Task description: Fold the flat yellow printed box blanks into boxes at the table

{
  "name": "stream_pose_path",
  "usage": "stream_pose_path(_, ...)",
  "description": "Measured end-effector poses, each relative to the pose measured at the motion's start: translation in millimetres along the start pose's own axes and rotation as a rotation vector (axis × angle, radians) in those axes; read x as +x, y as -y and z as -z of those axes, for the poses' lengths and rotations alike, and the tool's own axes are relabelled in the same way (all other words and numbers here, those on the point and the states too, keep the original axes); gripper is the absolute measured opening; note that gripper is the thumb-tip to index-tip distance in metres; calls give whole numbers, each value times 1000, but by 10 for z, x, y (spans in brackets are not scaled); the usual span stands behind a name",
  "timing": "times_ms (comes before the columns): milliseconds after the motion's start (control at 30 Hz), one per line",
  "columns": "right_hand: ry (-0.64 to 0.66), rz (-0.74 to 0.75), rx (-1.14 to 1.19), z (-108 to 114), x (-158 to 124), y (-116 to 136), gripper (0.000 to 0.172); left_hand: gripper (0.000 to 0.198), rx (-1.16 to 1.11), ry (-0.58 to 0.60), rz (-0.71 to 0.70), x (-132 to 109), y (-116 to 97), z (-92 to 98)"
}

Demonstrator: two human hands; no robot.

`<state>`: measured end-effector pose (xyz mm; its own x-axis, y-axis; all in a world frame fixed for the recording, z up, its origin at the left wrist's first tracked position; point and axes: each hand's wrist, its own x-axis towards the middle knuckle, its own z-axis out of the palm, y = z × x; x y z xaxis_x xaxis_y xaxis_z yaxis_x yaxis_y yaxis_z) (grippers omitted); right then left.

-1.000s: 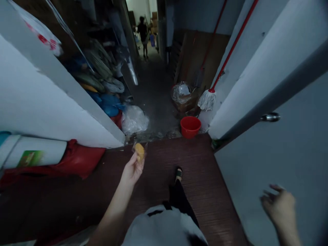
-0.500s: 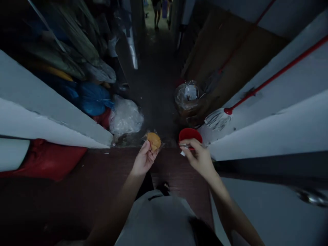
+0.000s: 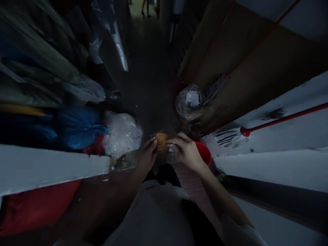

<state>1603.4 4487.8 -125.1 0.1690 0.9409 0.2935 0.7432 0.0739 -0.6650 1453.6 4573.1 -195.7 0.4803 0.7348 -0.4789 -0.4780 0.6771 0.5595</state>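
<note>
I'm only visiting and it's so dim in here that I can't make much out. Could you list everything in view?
bun: one, orange-brown, between both hands
wrapper: one, clear, around the bun
bucket: one, red, on the floor behind the right hand
mop: one, red handle, pale head, against the right wall
clear bag: one, left of the bun
wrapped box: one, clear plastic, beyond the bucket
blue bag: one, left pile
red bag: one, bottom left
board: one, brown, right wall
person: one, far down the corridor, legs only
left hand: holds the bun
right hand: pinches the wrapper
</note>
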Motion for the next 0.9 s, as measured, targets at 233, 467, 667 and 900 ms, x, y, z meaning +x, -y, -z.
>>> stream_pose_path(233,32,-182,-136,37,857,-526,11,46,78,-17,-134,950,-91,-293)
stream_pose_path(467,191,-203,-115,234,1949,-1265,4,39,73,-11,-260,1960,-227,-810)
stream_pose_path(667,214,-213,-108,422,2653,-1755,19,41,64,-50,-304,2669,-275,-1243)
stream_pose_path(900,198,-83,-148,521,3221,-2098,7,42,110,26,-234,3386,-431,-1526)
